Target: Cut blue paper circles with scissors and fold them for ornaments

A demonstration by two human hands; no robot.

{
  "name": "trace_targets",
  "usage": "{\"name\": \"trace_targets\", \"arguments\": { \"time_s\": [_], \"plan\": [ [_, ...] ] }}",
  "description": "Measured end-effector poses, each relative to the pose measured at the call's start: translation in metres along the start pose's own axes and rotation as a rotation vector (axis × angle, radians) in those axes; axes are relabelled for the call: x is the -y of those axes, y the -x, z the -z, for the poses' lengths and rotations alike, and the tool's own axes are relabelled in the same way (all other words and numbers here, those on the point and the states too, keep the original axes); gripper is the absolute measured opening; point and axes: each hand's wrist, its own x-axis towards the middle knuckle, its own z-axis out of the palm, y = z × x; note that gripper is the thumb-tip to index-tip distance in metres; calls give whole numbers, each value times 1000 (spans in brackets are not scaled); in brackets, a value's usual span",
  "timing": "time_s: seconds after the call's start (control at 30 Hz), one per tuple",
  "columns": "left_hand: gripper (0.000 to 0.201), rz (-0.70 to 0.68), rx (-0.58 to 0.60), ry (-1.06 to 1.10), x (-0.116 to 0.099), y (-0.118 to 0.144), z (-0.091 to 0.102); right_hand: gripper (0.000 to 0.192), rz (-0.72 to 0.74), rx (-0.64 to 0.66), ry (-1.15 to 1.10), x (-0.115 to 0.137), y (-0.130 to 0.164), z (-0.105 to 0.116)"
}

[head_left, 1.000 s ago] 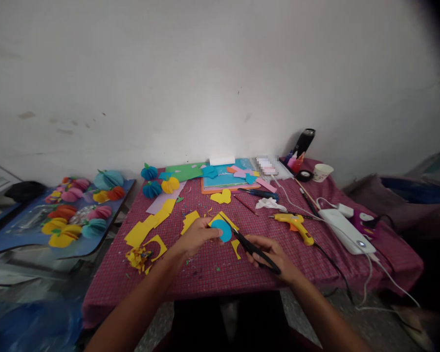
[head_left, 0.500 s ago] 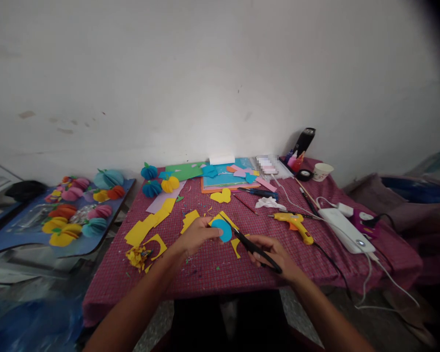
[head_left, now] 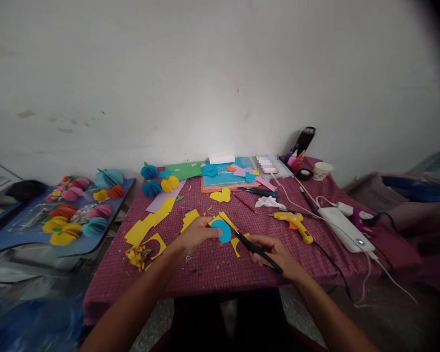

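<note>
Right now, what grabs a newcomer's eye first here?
At the table's near middle, the left hand pinches a blue paper circle on yellow paper while the right hand works black scissors at it. Yellow offcuts litter the red checked tablecloth to the left, and a yellow glue gun lies to the right. Bright paper pumpkins crowd a blue board at far left.

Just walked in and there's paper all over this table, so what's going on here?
A person sits at a table with a checked red cloth, cutting paper. The left hand holds a blue paper circle backed by yellow paper, and the right hand works black scissors at its edge. Yellow offcuts lie to the left, a yellow glue gun to the right. Finished paper balls sit on a blue side board.
</note>
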Motion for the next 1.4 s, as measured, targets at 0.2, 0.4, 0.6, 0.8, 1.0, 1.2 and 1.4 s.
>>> {"name": "trace_targets", "arguments": {
  "time_s": [0.2,0.4,0.6,0.8,1.0,1.2,1.4],
  "plan": [
    [22,22,15,-15,0,0,1,40,9,12,19,-9,1,5],
    [23,42,44,-44,-1,1,2,37,6,48,5,-7,1,7],
    [22,44,38,-38,-2,0,0,42,20,43,-48,0,-2,0],
    [21,37,16,-26,-2,1,1,46,3,51,-86,-6,-5,-1],
    [21,31,20,-12,-4,2,0,43,5,36,-85,-7,-5,-1],
    [22,51,34,-11,-4,3,0,34,-18,47,-41,2,-2,-2],
    [22,54,54,-29,-10,5,-2,37,-41,39,-30,1,0,0]
  ]
}}
